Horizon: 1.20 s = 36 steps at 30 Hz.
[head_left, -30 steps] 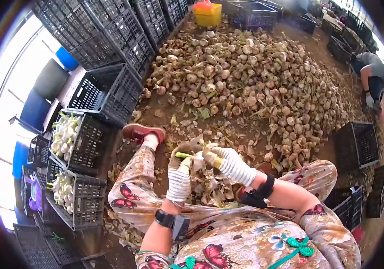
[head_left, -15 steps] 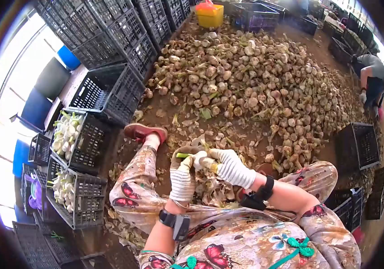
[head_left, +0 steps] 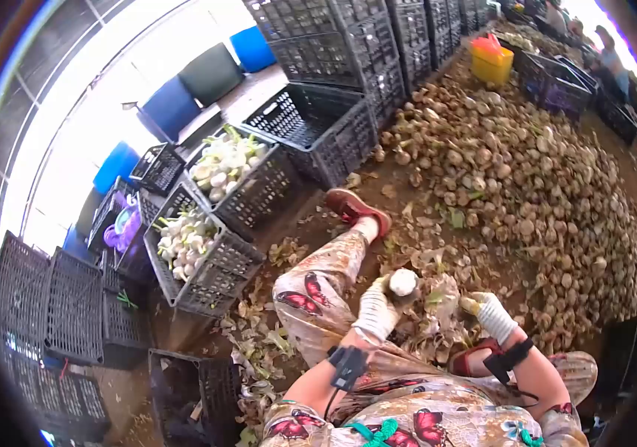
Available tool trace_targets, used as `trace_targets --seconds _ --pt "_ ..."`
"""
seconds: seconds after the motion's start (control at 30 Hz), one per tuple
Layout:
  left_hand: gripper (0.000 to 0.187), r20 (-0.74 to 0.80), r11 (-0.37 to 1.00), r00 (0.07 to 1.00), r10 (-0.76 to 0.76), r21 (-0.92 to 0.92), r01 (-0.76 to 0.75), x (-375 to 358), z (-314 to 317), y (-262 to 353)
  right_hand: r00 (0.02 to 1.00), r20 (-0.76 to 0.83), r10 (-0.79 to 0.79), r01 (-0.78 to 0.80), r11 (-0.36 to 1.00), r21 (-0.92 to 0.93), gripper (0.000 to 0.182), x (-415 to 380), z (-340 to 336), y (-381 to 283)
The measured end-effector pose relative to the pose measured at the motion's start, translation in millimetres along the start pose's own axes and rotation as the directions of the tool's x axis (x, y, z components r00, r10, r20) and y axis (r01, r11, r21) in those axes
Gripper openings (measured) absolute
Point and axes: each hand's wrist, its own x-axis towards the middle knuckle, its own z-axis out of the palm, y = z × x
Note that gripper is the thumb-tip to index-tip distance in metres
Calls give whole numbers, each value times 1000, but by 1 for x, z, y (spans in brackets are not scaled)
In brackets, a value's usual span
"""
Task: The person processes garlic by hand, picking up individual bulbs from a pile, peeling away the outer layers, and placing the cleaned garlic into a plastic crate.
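A clean white garlic bulb [head_left: 403,281] sits in my left hand [head_left: 378,307], whose gloved fingers are closed around it. My right hand [head_left: 491,316], also in a striped white work glove, is apart from it to the right, with its fingers curled together. Right at those fingertips is a pale, papery garlic husk [head_left: 443,296]; I cannot tell whether the fingers grip it. More peeled skins and leaves lie on the ground beneath both hands, between my legs.
A large heap of unpeeled garlic [head_left: 527,179] spreads ahead. To the left, a crate of white garlic bulbs [head_left: 221,262] stands beside another filled crate [head_left: 259,195], with an open black crate [head_left: 333,153] beyond. Stacked crates and a yellow bucket [head_left: 491,65] stand farther back. People are at far right.
My view has swung left. My hands, earlier together at a garlic with green stem, have moved apart; the left now shows a bare white bulb, and loose husk is by the right.
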Motion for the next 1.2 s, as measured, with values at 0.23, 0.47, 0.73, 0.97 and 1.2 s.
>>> trace_targets --seconds 0.23,0.47,0.73,0.97,1.2 --pt "27 59 567 573 817 -264 -781 -84 -12 215 997 46 54 -48 990 -132 27 -4 1 -22" --pt "21 103 842 843 528 63 -535 3 -22 123 998 -20 -65 55 936 -348 47 22 -17 28" --pt "14 154 892 977 150 405 -201 7 54 3 963 -261 -66 -16 954 -300 32 19 -112 66" --pt "31 99 810 990 100 569 -138 20 60 -18 653 -744 145 -472 846 -250 39 13 -227 118" --pt "30 6 821 998 -61 569 47 36 58 -38 648 -747 147 -619 673 -405 56 32 -293 132"
